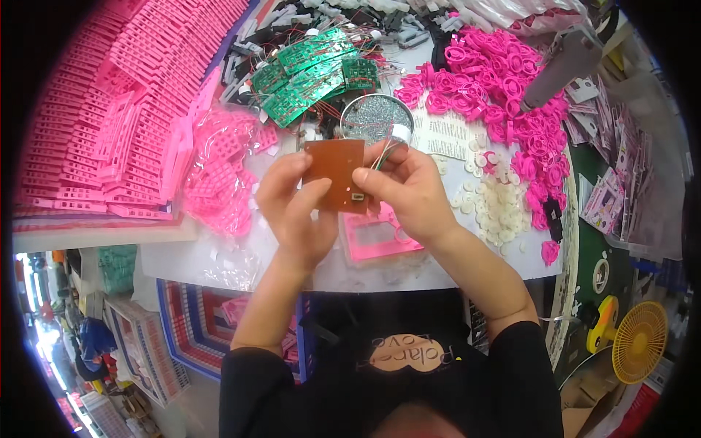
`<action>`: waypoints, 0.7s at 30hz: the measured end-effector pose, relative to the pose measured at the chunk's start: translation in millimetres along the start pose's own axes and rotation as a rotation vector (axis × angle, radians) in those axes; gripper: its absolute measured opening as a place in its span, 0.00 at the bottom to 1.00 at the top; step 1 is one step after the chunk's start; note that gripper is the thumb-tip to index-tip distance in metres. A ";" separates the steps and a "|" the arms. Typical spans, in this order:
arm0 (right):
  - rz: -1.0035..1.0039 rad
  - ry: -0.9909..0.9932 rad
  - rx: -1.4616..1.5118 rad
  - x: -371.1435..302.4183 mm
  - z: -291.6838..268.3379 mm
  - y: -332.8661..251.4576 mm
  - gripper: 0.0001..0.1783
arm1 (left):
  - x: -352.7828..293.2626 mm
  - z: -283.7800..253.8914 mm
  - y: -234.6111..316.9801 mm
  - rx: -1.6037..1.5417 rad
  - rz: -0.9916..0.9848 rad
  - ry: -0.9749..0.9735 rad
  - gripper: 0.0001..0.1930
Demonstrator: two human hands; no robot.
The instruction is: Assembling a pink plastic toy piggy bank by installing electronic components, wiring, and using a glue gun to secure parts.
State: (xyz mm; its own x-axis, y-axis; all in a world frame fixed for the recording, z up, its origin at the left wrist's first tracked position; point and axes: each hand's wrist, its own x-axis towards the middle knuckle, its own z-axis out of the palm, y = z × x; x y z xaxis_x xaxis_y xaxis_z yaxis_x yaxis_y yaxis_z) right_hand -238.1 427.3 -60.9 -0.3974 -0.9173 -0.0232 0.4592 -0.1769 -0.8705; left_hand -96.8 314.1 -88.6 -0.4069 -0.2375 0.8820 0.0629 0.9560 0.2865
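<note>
Between both hands, above the table's near middle, I hold up a brown circuit board (337,171). My left hand (296,208) grips its left edge, fingertips at the upper left corner and thumb on its face. My right hand (409,186) pinches the right edge, with thin wires and a white connector (401,133) by its fingers. Below the board lies a pink plastic frame (372,241) with a window opening. Just beyond is a round tin of small metal screws (376,117). Green circuit boards (310,69) with wires are piled behind it.
Stacked pink plastic panels (109,109) fill the left, beside a clear bag of pink parts (219,171). At right are pink ring-shaped parts (504,80), cream discs (500,208), and a grey handheld tool (562,66). A yellow fan (639,342) stands beyond the table's right edge.
</note>
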 end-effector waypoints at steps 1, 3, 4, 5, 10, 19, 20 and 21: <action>0.020 0.005 -0.016 -2.4 1.5 2.8 0.14 | -3.8 0.0 4.2 -0.013 -0.048 0.020 0.22; 0.003 -0.005 -0.035 -9.4 5.2 4.2 0.14 | -8.1 -0.1 8.5 0.048 -0.143 0.086 0.29; -0.034 -0.020 -0.038 -15.1 7.8 0.3 0.15 | -3.9 -4.5 11.8 0.060 -0.184 0.100 0.30; -0.071 -0.035 -0.040 -21.1 10.6 -4.0 0.15 | -4.2 -8.5 12.5 0.011 -0.222 0.099 0.29; -0.007 0.000 0.004 -21.2 -0.1 -4.9 0.16 | -3.1 -24.3 30.9 -0.479 -0.634 0.109 0.19; 0.174 -0.019 0.099 -10.8 -26.9 -9.6 0.14 | -8.7 -51.0 12.7 -0.815 -0.570 -0.755 0.27; 0.178 -0.088 0.105 -12.2 -27.2 -5.4 0.15 | -19.1 -52.6 9.3 -0.982 -0.714 -0.689 0.29; 0.133 -0.136 0.000 -12.9 -27.7 -1.3 0.13 | -19.5 -52.4 11.8 -1.118 -0.812 -0.613 0.30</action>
State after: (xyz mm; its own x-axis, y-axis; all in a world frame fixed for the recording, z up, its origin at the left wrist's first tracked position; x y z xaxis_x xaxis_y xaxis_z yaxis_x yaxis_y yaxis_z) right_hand -255.6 449.2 -73.0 -0.2219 -0.9725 -0.0712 0.5004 -0.0508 -0.8643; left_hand -40.3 320.9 -82.8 -0.9589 -0.2455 0.1423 0.1666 -0.0813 0.9827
